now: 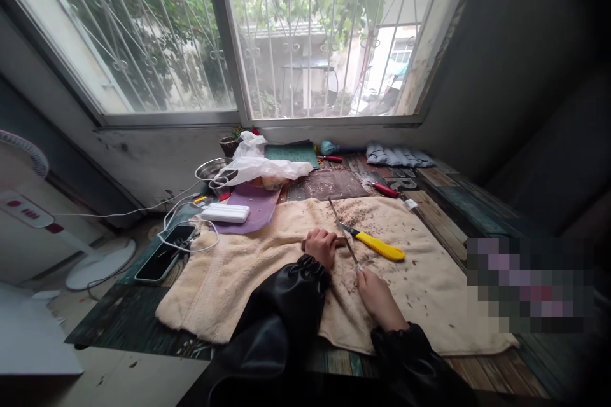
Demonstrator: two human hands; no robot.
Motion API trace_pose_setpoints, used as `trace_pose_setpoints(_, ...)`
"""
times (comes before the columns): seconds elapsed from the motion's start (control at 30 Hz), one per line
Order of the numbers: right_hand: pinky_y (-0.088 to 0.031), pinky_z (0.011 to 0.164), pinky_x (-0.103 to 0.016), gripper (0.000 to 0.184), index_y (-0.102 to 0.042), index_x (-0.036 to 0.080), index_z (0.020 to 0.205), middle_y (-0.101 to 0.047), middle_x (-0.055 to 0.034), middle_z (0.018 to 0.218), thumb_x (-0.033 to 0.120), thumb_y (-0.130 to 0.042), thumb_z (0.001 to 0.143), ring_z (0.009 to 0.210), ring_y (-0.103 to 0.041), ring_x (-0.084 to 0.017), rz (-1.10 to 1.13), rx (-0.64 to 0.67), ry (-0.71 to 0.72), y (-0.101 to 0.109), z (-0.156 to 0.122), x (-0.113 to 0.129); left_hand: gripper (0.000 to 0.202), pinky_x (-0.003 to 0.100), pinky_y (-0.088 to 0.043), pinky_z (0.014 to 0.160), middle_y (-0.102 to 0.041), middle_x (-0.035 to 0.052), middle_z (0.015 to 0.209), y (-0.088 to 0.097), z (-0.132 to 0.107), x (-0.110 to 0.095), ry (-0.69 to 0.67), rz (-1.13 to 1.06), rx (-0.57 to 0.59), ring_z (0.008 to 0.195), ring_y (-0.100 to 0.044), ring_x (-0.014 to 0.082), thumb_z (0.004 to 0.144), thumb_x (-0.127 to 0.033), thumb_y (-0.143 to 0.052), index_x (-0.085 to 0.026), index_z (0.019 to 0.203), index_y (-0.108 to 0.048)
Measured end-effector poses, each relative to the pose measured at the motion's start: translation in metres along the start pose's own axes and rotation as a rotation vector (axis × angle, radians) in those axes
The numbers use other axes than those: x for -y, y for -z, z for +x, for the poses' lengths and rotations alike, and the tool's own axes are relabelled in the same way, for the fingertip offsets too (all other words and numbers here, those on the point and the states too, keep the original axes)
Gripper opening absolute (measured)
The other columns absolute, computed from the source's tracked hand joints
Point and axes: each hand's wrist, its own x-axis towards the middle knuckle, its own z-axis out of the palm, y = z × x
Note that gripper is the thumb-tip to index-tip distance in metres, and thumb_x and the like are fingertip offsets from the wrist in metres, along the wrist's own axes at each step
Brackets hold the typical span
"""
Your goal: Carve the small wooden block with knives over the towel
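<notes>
My left hand (321, 247) is closed around a small brown wooden piece (340, 242) that rests on a cream towel (229, 273). My right hand (377, 296) grips the near end of a long thin rod-like tool (341, 229) that slants up and away across the wood. A yellow-handled utility knife (377, 245) lies on the towel just right of both hands, its blade pointing left. Brown shavings are scattered over the towel around the hands. Both arms wear black sleeves.
A white power bank (225, 212) on a purple mat (255, 206), a phone (165, 261) with cables, a metal bowl (212, 170), a white plastic bag (260, 165), red-handled tools (386, 190) and a folded grey cloth (398, 156) lie beyond the towel. A fan (28, 203) stands at left. A barred window is behind.
</notes>
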Motion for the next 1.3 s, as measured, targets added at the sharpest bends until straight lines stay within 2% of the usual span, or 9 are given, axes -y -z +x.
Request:
trace_pose_setpoints(0.2, -0.028, 0.054, -0.020, 0.038, -0.053, 0.017, 0.074, -0.059, -0.0062, 0.071, 0.034, -0.020, 0.082, 0.063, -0.050, -0.012, 0.029, -0.034, 0.020, 0.010, -0.010, 0.004, 0.016, 0.027, -0.030, 0.071, -0.056, 0.0003, 0.077, 0.013, 0.002, -0.003, -0.055, -0.041, -0.077, 0.075, -0.044, 0.0131, 0.078, -0.028, -0.043, -0.024, 0.080, -0.058)
trace_pose_setpoints(0.33, -0.028, 0.053, -0.021, 0.037, -0.051, 0.019, 0.073, -0.058, -0.0037, 0.067, 0.037, -0.019, 0.081, 0.059, -0.050, -0.012, 0.055, -0.055, 0.043, 0.026, -0.024, 0.004, 0.017, 0.027, -0.030, 0.072, -0.056, 0.0009, 0.077, 0.025, 0.002, -0.014, -0.072, -0.077, -0.150, 0.075, -0.044, 0.0129, 0.079, -0.028, -0.042, -0.024, 0.083, -0.058)
trace_pose_setpoints(0.4, -0.028, 0.053, -0.021, 0.037, -0.051, 0.020, 0.072, -0.058, -0.0032, 0.066, 0.037, -0.019, 0.081, 0.059, -0.050, -0.012, 0.062, -0.048, 0.038, 0.029, -0.031, -0.002, 0.017, 0.027, -0.030, 0.071, -0.056, 0.0008, 0.077, 0.026, 0.000, -0.020, -0.087, -0.086, -0.137, 0.075, -0.044, 0.0133, 0.078, -0.028, -0.043, -0.024, 0.084, -0.058)
trace_pose_setpoints(0.57, -0.029, 0.055, -0.022, 0.035, -0.051, 0.020, 0.072, -0.060, -0.0043, 0.068, 0.035, -0.020, 0.081, 0.062, -0.052, -0.014, 0.023, 0.009, -0.002, 0.017, -0.035, -0.022, 0.012, 0.028, -0.032, 0.068, -0.056, 0.0006, 0.075, 0.016, -0.007, -0.028, -0.093, -0.074, 0.022, 0.077, -0.045, 0.0143, 0.075, -0.027, -0.047, -0.025, 0.079, -0.058)
trace_pose_setpoints(0.67, -0.029, 0.056, -0.022, 0.036, -0.051, 0.019, 0.073, -0.061, -0.0058, 0.071, 0.033, -0.020, 0.081, 0.066, -0.053, -0.015, -0.007, 0.028, -0.016, 0.011, -0.026, -0.022, 0.012, 0.028, -0.032, 0.068, -0.055, 0.0007, 0.076, 0.010, -0.007, -0.026, -0.061, -0.043, 0.071, 0.078, -0.045, 0.0147, 0.075, -0.027, -0.046, -0.025, 0.077, -0.058)
trace_pose_setpoints(0.87, -0.029, 0.055, -0.021, 0.037, -0.054, 0.018, 0.076, -0.061, -0.0075, 0.076, 0.032, -0.021, 0.081, 0.069, -0.053, -0.014, -0.015, 0.007, -0.039, 0.011, -0.016, -0.012, 0.012, 0.030, -0.032, 0.073, -0.054, 0.0004, 0.078, 0.005, -0.002, -0.020, -0.017, -0.015, 0.053, 0.079, -0.044, 0.0151, 0.075, -0.028, -0.046, -0.025, 0.080, -0.056)
trace_pose_setpoints(1.13, -0.030, 0.055, -0.022, 0.036, -0.054, 0.019, 0.078, -0.062, -0.0067, 0.073, 0.033, -0.021, 0.081, 0.067, -0.054, -0.015, -0.010, 0.029, -0.053, 0.002, -0.031, -0.028, 0.011, 0.031, -0.032, 0.075, -0.054, 0.0014, 0.079, 0.002, -0.003, -0.021, -0.030, -0.046, 0.038, 0.080, -0.044, 0.0153, 0.075, -0.027, -0.046, -0.024, 0.079, -0.056)
trace_pose_setpoints(1.3, -0.029, 0.056, -0.022, 0.037, -0.055, 0.016, 0.078, -0.061, -0.0090, 0.078, 0.031, -0.022, 0.082, 0.069, -0.054, -0.015, -0.059, -0.007, -0.025, 0.006, -0.014, -0.011, 0.011, 0.031, -0.031, 0.075, -0.054, 0.0022, 0.077, 0.001, -0.005, -0.023, -0.011, -0.030, 0.026, 0.081, -0.044, 0.0160, 0.075, -0.026, -0.046, -0.023, 0.078, -0.056)
